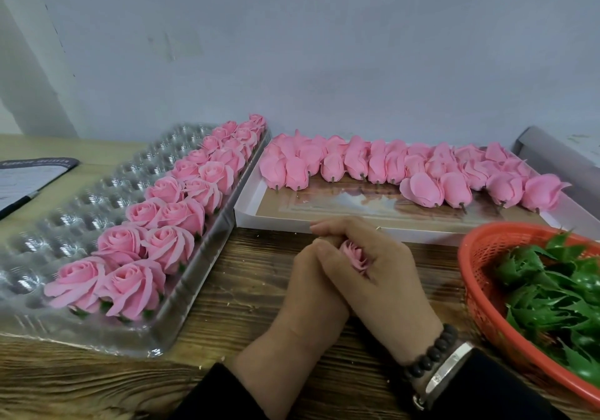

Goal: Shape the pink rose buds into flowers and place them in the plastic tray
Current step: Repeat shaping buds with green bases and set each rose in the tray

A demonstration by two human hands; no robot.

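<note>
Presently both my hands, left [311,277] and right [373,267], grip closed round one pink rose bud [355,255], shaping it; next, seating it in the plastic tray [107,192].

Clear glossy moulded plastic tray [97,199]; matt soft pink petal roses [130,286]; rough-grained brown wooden tabletop [243,273]; orange perforated plastic basket [480,290].

From my feed: light soft, even, fairly bright, source unclear. Shadows faint, slightly darker under clasped hands. White glare specks on clear plastic tray [97,199] cells. Overall picture soft, fine detail smeared, wall [324,46] flat and grainless. Wide-angle bending at edges: table [243,273] edge curves, red basket [480,290] stretched at right border.
</note>
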